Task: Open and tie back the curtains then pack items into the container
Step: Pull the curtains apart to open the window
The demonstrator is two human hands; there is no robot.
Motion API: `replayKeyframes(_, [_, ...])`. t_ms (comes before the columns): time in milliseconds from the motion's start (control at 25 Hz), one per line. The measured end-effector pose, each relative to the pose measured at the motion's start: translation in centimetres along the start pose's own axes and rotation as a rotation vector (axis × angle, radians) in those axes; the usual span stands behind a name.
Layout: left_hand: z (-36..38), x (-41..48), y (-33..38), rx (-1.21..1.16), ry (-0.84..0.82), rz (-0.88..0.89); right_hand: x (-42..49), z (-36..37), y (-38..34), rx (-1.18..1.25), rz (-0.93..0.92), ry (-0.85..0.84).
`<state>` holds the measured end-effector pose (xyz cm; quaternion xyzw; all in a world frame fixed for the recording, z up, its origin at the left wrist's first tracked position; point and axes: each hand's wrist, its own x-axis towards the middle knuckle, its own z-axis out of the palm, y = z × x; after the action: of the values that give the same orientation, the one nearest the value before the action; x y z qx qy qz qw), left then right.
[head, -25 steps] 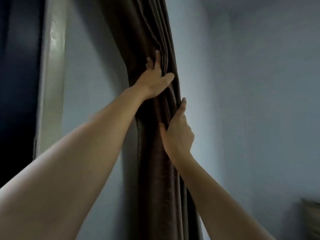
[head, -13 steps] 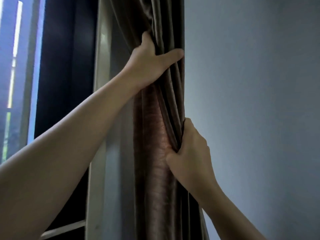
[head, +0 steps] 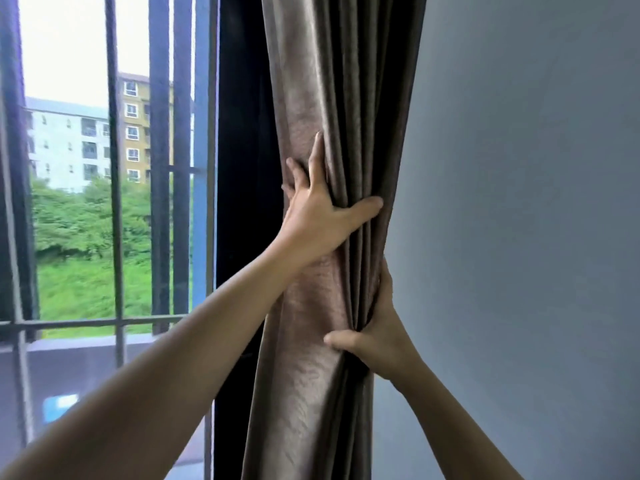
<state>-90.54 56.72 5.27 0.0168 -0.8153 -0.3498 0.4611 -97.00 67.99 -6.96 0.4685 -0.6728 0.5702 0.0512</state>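
Observation:
A brown satin curtain (head: 311,81) hangs gathered into a narrow bundle between the window and the wall. My left hand (head: 318,216) holds the bundle at mid height. Its thumb lies across the folds to the right, the index finger points up, and the other fingers curl round the left edge. Lower down, my right hand (head: 377,334) grips the right side of the folds, thumb on the front and fingers hidden behind the cloth. No tie-back or container is in view.
Left of the curtain stands a black window frame (head: 242,133). Beyond it are dark vertical bars (head: 114,168), a balcony ledge (head: 69,344), trees and buildings. A plain grey-blue wall (head: 519,202) fills the right side.
The view has swung left, bringing the bright barred window into sight. Both hands kept hold of the gathered curtain. The left hand's fingers have spread, and the right hand sits lower on the folds.

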Motion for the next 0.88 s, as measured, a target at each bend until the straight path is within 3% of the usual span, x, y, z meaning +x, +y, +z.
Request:
replayKeyframes(200, [-0.3, -5.2, -2.4, 0.011, -0.072, -0.109, -2.2, 2.2, 2.2, -0.093, 0.136, 0.043])
replayKeyframes(440, [0.1, -8.5, -2.0, -0.116, -0.247, -0.181, -5.7, 4.0, 1.8, 0.06, -0.01, -0.138])
replayKeyframes(720, [-0.1, -10.6, 0.6, -0.289, -0.38, -0.144, -9.5, 3.0, 0.8, 0.067, -0.033, -0.09])
replayKeyframes(880, [-0.2, -11.3, 0.8, -0.338, -0.36, -0.144, -10.2, 1.8, 1.0, 0.047, -0.016, -0.098])
